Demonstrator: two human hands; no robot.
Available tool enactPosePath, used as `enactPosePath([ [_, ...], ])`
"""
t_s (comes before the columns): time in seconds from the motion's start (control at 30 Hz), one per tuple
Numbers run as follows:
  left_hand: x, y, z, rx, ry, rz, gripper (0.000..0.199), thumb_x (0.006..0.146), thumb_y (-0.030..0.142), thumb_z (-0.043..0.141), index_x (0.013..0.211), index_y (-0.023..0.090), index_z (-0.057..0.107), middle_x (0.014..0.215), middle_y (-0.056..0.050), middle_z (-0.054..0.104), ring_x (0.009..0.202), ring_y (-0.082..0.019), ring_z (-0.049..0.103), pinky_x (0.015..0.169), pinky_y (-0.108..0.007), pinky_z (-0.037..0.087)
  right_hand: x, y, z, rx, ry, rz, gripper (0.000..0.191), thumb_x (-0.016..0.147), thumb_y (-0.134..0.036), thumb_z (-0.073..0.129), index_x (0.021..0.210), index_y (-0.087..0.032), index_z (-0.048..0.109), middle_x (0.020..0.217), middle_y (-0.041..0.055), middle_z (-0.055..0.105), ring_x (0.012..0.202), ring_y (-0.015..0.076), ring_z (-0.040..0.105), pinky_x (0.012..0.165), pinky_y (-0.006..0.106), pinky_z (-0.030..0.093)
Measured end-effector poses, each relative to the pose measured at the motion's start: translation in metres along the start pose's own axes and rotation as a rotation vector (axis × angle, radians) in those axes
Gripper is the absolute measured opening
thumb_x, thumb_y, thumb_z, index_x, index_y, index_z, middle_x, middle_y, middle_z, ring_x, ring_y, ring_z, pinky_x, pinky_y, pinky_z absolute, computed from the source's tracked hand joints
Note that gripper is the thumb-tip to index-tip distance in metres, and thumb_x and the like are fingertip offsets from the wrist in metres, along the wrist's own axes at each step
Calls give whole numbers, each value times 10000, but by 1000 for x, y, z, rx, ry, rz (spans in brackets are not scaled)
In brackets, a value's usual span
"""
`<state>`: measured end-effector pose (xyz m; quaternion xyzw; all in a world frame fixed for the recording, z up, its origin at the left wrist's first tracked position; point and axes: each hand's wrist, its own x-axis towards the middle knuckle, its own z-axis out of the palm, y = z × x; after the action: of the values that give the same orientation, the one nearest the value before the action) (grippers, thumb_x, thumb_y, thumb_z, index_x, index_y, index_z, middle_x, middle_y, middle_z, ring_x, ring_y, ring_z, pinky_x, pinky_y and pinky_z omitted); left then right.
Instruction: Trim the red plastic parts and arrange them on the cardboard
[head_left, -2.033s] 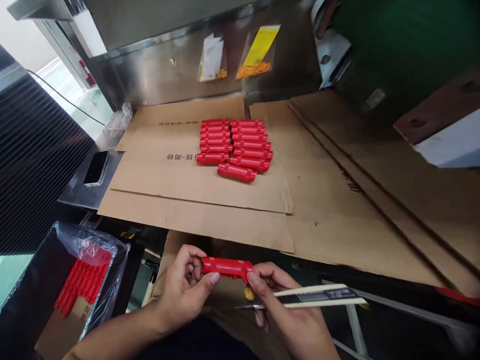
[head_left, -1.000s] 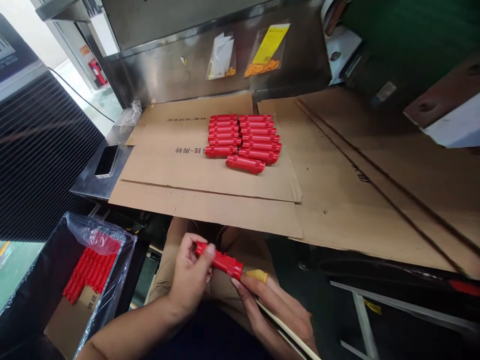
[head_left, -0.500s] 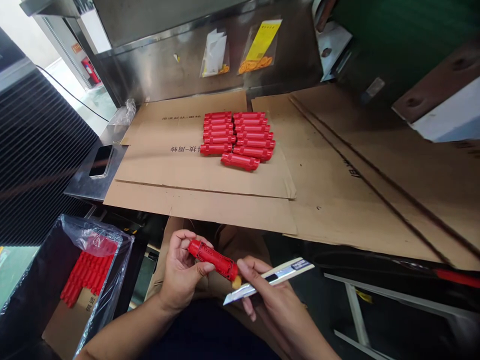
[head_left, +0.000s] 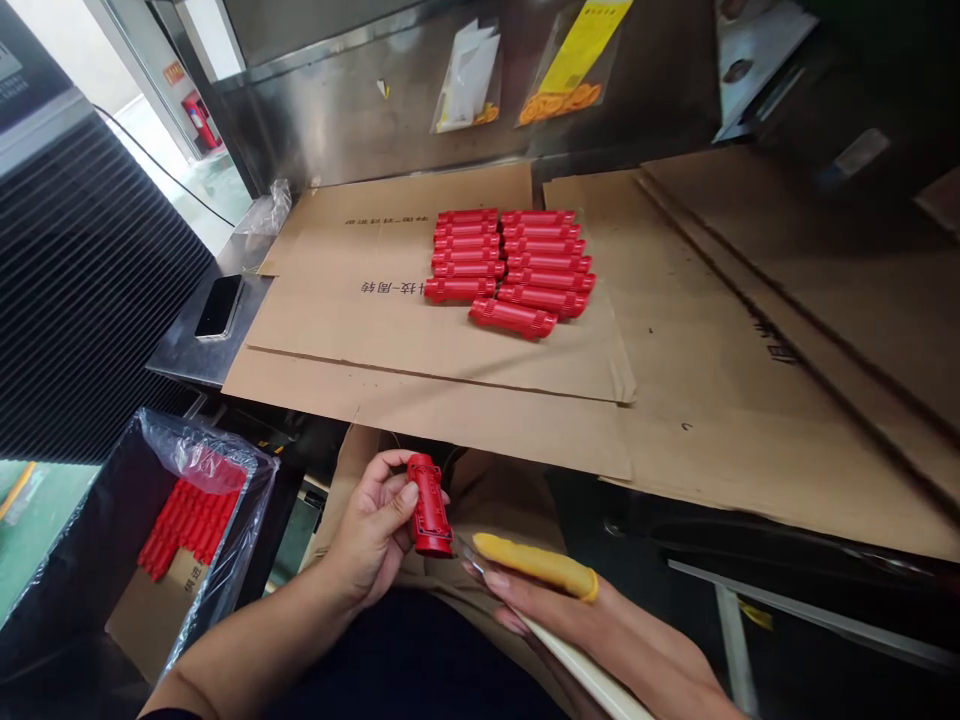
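Note:
My left hand [head_left: 379, 525] is closed around a red plastic tube-shaped part [head_left: 430, 515] with a rectangular recessed panel, held nearly upright over my lap. My right hand [head_left: 559, 595] grips a utility knife [head_left: 574, 660] with a pale handle. A yellow finger cot [head_left: 536, 565] covers its index finger, which is stretched along the knife. The blade points at the lower end of the red part; whether it touches I cannot tell. Beyond my hands, several matching red parts [head_left: 514, 318] lie in two columns on the cardboard [head_left: 420, 375].
At lower left stands a dark bin [head_left: 52, 600] lined with clear plastic, holding more red parts [head_left: 191, 515]. A phone [head_left: 219, 306] lies on the metal table at left. Bags of orange rings [head_left: 559, 103] hang on the metal panel behind. Cardboard sheets [head_left: 712, 430] reach the table's front edge.
The red part has turned from slanted to nearly upright. My right hand has swung round, so the knife handle now points down toward me. The camera view has shifted slightly left.

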<state>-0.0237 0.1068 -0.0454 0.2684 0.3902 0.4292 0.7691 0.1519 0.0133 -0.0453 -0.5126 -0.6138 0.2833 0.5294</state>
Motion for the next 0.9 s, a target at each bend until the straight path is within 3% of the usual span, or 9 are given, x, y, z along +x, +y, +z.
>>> enactPosePath([
  [0.1, -1, 0, 0, 1, -7, 2, 503, 794, 408, 884, 1158, 191, 612, 916, -63, 758, 752, -154, 687, 707, -268, 558, 4, 4, 0, -6, -27, -43, 308, 988, -285, 681, 1239, -437, 773, 1177, -5, 803, 968, 234, 807, 811, 300, 706],
  [0.3, -2, -2, 0, -3, 22, 3, 521, 785, 402, 893, 1167, 189, 611, 966, -65, 753, 764, -150, 680, 705, -272, 568, 11, 15, -11, -30, -184, -208, 606, 903, -124, 745, 1403, -456, 660, 1211, -28, 797, 1004, 262, 802, 852, 344, 697],
  [0.63, -4, -4, 0, -10, 9, 11, 521, 785, 409, 892, 1163, 195, 604, 985, -69, 765, 711, -140, 692, 694, -273, 573, 7, 15, -4, -62, -111, -211, 598, 892, -68, 723, 1377, -415, 676, 1169, -10, 808, 987, 253, 805, 833, 331, 693],
  [0.9, -4, -4, -1, -7, 3, -18, 543, 794, 427, 881, 1181, 181, 590, 955, -65, 767, 674, -146, 693, 663, -283, 569, 1, 14, -10, -40, -164, -183, 663, 893, -59, 724, 1423, -448, 630, 1200, -16, 798, 1035, 252, 790, 845, 334, 690],
])
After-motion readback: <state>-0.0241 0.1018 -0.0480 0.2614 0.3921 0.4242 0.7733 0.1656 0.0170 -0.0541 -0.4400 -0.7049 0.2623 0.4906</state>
